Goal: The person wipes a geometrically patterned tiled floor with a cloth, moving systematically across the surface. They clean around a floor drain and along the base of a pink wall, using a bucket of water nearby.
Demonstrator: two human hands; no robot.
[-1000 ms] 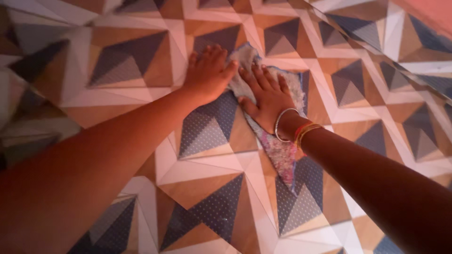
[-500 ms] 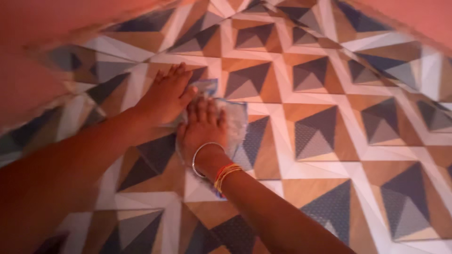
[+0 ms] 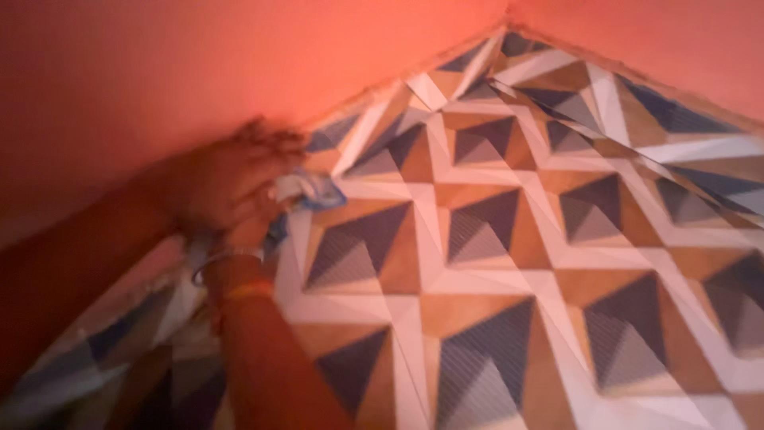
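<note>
Both hands stacked at far left, hard against the wall (image 3: 239, 56) where it meets the floor (image 3: 493, 263). Left hand (image 3: 227, 179) on top, fingers together, curled down over the cloth (image 3: 306, 193). Right hand (image 3: 247, 235) beneath, mostly hidden and blurred; finger state cannot be told. Bangles (image 3: 227, 275) on right wrist. Cloth bunched, only a pale corner showing just right of the knuckles, on the patterned floor beside the wall's base. Corner of two walls far, centre-right. Patterned floor open to the right and near.
</note>
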